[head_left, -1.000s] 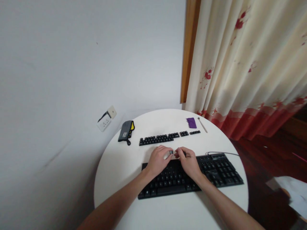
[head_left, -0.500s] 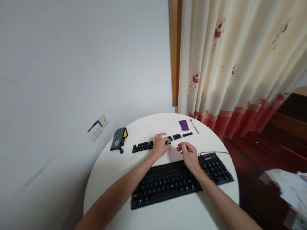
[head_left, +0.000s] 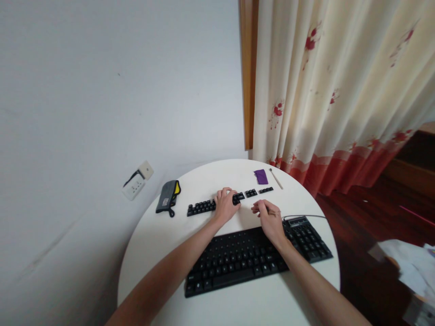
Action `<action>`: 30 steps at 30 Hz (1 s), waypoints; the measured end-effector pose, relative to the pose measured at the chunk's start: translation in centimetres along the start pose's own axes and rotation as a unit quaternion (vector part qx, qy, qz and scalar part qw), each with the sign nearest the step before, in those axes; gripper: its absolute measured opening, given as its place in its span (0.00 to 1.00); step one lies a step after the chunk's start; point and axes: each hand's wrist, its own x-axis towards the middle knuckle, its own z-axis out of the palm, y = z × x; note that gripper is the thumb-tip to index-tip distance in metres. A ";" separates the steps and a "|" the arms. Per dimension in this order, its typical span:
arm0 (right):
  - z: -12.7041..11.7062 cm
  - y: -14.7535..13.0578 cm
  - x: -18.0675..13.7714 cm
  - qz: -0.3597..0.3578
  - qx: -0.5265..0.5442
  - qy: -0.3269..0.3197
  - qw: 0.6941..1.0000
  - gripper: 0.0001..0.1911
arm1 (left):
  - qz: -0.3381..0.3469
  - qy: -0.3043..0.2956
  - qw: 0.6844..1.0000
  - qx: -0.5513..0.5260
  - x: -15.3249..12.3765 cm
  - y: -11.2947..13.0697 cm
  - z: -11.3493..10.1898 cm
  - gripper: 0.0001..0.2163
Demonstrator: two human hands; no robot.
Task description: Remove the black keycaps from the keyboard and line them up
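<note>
My left hand [head_left: 226,206] rests over the row of loose black keycaps [head_left: 201,208], its fingers spread and touching the keycaps near the row's middle. To its right, my right hand [head_left: 270,219] hovers above the back edge of the black keyboard [head_left: 234,262], fingers curled together. A thin brownish thing shows at its fingers, too small to make out. The keyboard lies in front of both forearms; its upper key rows look bare, while lower rows and the number pad carry keys. More keycaps [head_left: 251,193] continue the row to the right.
A grey pouch [head_left: 166,197] with yellow lining lies at the left of the round white table [head_left: 217,170]. A purple cloth [head_left: 261,176] and a thin brush [head_left: 276,179] lie at the back right. A cable [head_left: 306,216] runs behind the keyboard. Wall and curtain [head_left: 306,113] border the table.
My left hand's fingers have opened and shifted slightly; the dark keycap by its thumb now appears among the row. My right hand has barely moved. The view has shifted slightly.
</note>
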 end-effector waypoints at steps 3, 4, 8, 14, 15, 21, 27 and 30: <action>0.0 0.1 0.0 -0.001 -0.002 -0.001 1.000 0.23 | -0.001 0.003 1.000 -0.002 0.1 -0.2 0.1 0.20; 0.0 0.2 0.0 -0.001 -0.002 0.000 1.000 0.23 | -0.001 0.001 1.000 -0.001 0.1 -0.2 0.1 0.20; 0.0 0.3 0.1 -0.003 0.004 0.006 1.000 0.24 | -0.004 -0.005 1.000 0.004 0.0 -0.2 0.0 0.21; -0.5 0.1 0.5 -0.003 0.006 0.017 1.000 0.25 | -0.010 -0.019 1.000 0.006 0.1 -0.1 -0.3 0.22; -0.7 0.0 0.7 -0.003 0.004 0.024 1.000 0.25 | -0.009 -0.021 1.000 0.003 0.1 -0.2 -0.4 0.23; -3.2 -1.0 1.5 -0.006 -0.038 0.063 0.997 0.31 | 0.054 -0.065 0.995 -0.048 -1.4 -0.1 -2.3 0.17; -6.3 -2.2 -0.5 0.033 -0.057 -0.052 0.996 0.25 | 0.197 -0.171 0.951 -0.168 -6.0 1.1 -5.2 0.09; -7.6 -1.8 -1.8 0.056 -0.094 -0.083 0.990 0.26 | 0.216 -0.184 0.939 -0.196 -8.0 1.9 -6.3 0.07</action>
